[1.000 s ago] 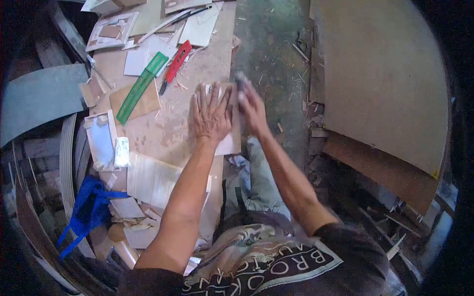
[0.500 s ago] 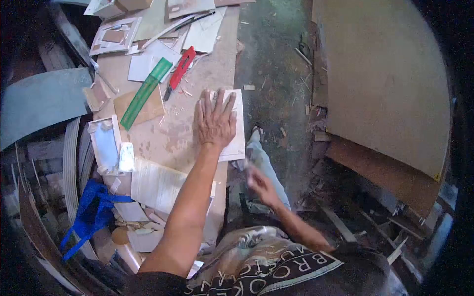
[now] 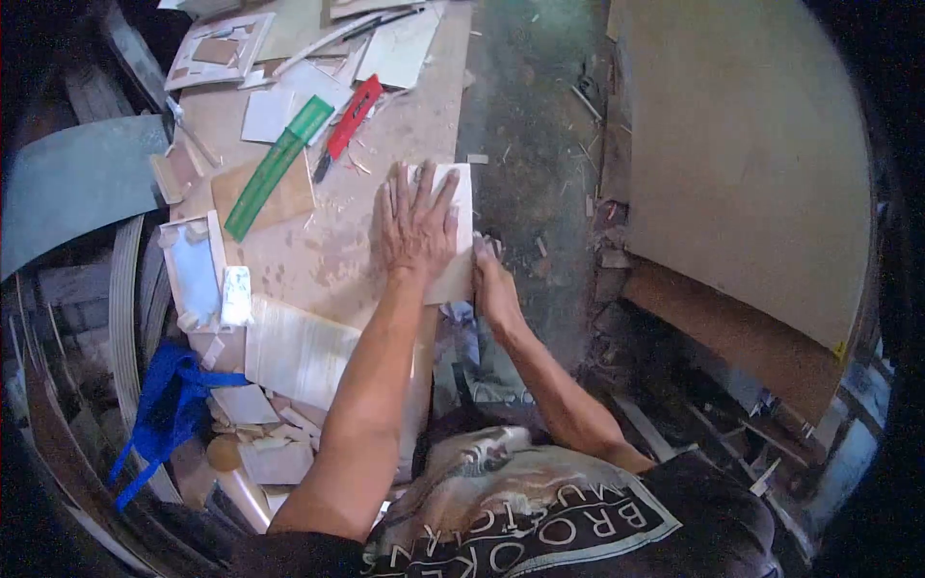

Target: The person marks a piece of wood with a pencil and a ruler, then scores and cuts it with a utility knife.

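Observation:
A pale rectangular panel [image 3: 462, 193] lies at the right edge of the worktable [image 3: 328, 265], slightly overhanging it. My left hand [image 3: 416, 231] rests flat on the panel, fingers spread, pinning it down. My right hand [image 3: 494, 286] is against the panel's right edge near its near corner, fingers curled around a small pale piece [image 3: 485, 246] pressed to that edge. What the piece is cannot be made out.
A green ruler [image 3: 275, 169] and a red utility knife [image 3: 347, 118] lie further back on the table among pale offcuts. A white tray-like frame [image 3: 193, 272], a striped sheet [image 3: 299, 352] and a blue strap [image 3: 169, 405] are on the left. A large brown board [image 3: 742, 164] leans at right over a littered floor [image 3: 525, 106].
My right hand swept back along the panel's edge toward my body, then returned to the edge near the panel's near corner. The left hand stayed flat on the panel.

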The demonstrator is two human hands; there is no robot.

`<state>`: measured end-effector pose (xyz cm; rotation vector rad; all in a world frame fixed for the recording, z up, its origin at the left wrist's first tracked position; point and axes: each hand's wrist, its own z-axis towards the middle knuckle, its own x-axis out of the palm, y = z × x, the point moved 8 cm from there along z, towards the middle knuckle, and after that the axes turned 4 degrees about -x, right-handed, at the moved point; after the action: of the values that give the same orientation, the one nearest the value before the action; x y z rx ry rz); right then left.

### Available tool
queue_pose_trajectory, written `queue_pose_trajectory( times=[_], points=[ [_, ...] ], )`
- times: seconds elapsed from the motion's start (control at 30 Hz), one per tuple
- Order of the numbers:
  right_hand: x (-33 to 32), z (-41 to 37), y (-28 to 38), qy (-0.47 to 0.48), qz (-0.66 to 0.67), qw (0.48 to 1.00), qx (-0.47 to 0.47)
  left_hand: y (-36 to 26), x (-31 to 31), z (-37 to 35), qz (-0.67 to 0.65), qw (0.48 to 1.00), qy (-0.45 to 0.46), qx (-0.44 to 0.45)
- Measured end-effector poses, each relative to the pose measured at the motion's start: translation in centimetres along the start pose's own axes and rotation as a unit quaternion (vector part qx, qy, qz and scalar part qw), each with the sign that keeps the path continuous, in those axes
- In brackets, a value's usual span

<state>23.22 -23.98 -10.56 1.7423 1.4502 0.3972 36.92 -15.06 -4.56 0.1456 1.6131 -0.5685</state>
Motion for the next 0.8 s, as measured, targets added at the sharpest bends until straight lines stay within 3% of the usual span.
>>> queue_pose_trajectory(
  times=[0.03,0.13,0.17,0.2,0.23,0.3,0.37,0.4,0.47,0.5,0.57,0.6,0.67,0.7,0.73,0.8],
  points=[
    [0.3,1.0,0.3,0.005,-0.001,1.0,-0.001,0.3,0.2,-0.5,0.0,1.0,0.016,-0.004],
    [1.5,1.7,-2.5,0.128,0.119,0.964,0.201,0.4,0.3,-0.7,0.007,1.0,-0.002,-0.018],
    [1.3,-0.8,3.7,0.092,0.246,0.956,0.127,0.6,1.0,-1.0,0.022,1.0,-0.011,-0.012],
    [0.5,0.4,3.6,0.052,0.218,0.973,0.049,1.4,0.5,1.6,0.03,0.998,-0.041,-0.026],
    [1.2,2.5,3.3,0.075,0.208,0.974,0.055,1.7,0.4,1.8,0.006,0.999,-0.043,-0.025],
    [0.4,-1.8,-1.4,0.07,0.2,0.969,0.124,0.6,0.4,-1.1,0.005,0.999,-0.027,-0.016],
    [0.5,1.9,-0.5,0.111,0.045,0.991,0.06,0.3,0.2,-0.5,0.0,1.0,-0.023,-0.007],
    [-0.6,3.4,-3.9,-0.024,0.041,0.998,-0.045,0.7,0.9,-0.4,-0.004,1.0,0.013,-0.015],
    [0.1,3.4,-5.8,0.054,0.008,0.998,0.04,0.4,0.8,-2.0,-0.001,0.999,0.041,-0.016],
    [-0.4,1.0,-7.3,0.044,0.011,0.997,0.057,0.3,1.2,-2.7,0.015,0.999,0.045,-0.016],
    [-0.4,3.6,-5.8,0.026,-0.012,0.999,0.016,0.4,1.3,-0.7,0.035,0.999,0.012,-0.017],
    [-0.9,2.7,-2.0,-0.034,-0.032,0.998,-0.044,1.3,0.8,1.5,0.042,0.999,-0.009,-0.025],
    [-0.2,3.3,-5.2,0.023,-0.053,0.996,-0.068,0.3,-0.2,-0.9,0.035,0.999,-0.011,-0.004],
    [0.7,3.8,-9.8,0.139,-0.054,0.984,0.094,0.2,-0.6,-0.7,0.027,1.0,0.013,-0.006],
    [0.6,6.1,-5.9,0.129,-0.054,0.988,0.063,0.2,-1.2,0.8,0.029,0.999,-0.018,0.003],
    [-1.7,7.3,1.2,-0.022,0.02,0.999,-0.036,0.3,-0.2,0.3,0.001,1.0,0.023,-0.014]
  ],
)
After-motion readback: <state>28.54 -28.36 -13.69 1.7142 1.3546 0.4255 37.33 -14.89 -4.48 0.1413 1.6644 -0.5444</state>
